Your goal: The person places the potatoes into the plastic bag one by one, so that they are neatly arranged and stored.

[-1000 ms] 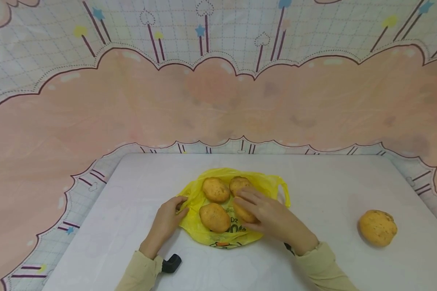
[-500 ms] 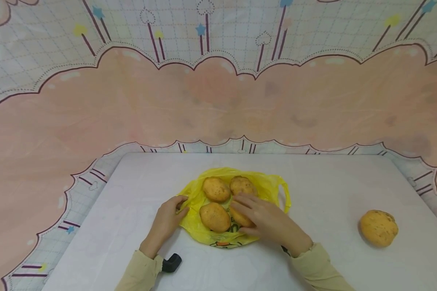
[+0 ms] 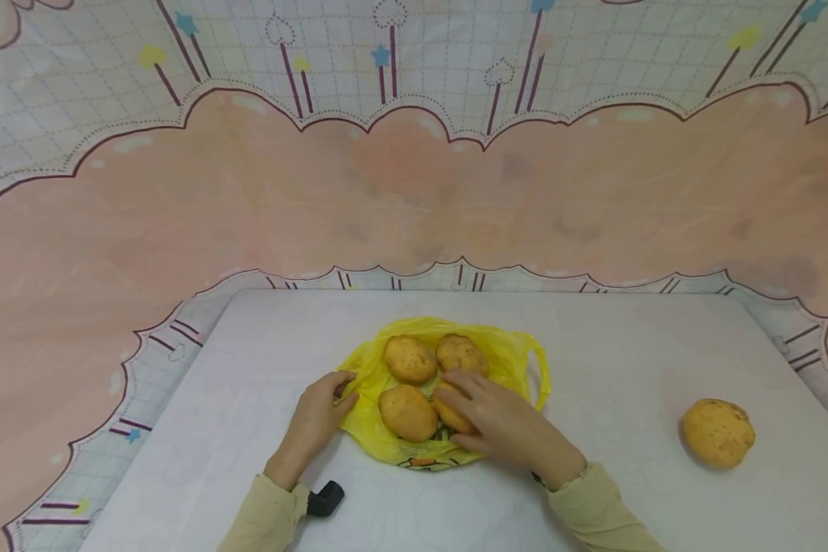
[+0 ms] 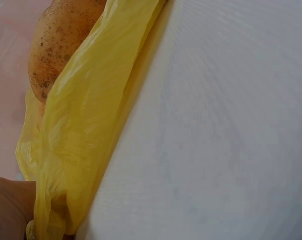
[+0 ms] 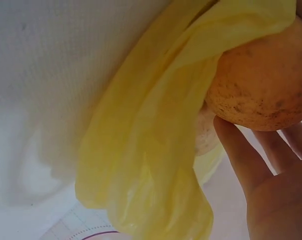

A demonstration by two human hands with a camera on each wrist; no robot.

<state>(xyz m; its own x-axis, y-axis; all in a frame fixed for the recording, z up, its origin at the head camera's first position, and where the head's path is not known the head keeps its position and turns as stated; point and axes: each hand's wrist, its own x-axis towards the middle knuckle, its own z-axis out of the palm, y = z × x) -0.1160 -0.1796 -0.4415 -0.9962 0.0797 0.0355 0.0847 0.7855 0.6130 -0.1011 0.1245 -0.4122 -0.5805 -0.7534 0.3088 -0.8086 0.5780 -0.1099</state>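
Note:
A yellow plastic bag (image 3: 366, 441) lies spread on the table, its mouth wide. My left hand (image 3: 317, 410) pinches the bag's left edge between thumb and fingers. Inside the bag, my right hand (image 3: 507, 422) holds a potato (image 3: 451, 412) at the front right, fingers over its far side and thumb toward the near side. In the right wrist view the fingertips touch this potato (image 5: 266, 82) beside the bag's folds. Three other potatoes lie in the bag: one front left (image 3: 409, 412), one back left (image 3: 410, 359) and one back right (image 3: 461, 354).
Another potato (image 3: 717, 433) lies alone at the right of the white table (image 3: 628, 345). The bag's loop handle (image 3: 541, 376) sticks out on its right side. A black wrist-worn piece (image 3: 326, 499) sits by the left sleeve. A patterned cloth (image 3: 414, 199) hangs behind.
My right hand has moved left with the potato, bringing it up against the front left one. The back right potato shows more fully. My left hand stays at the bag's edge.

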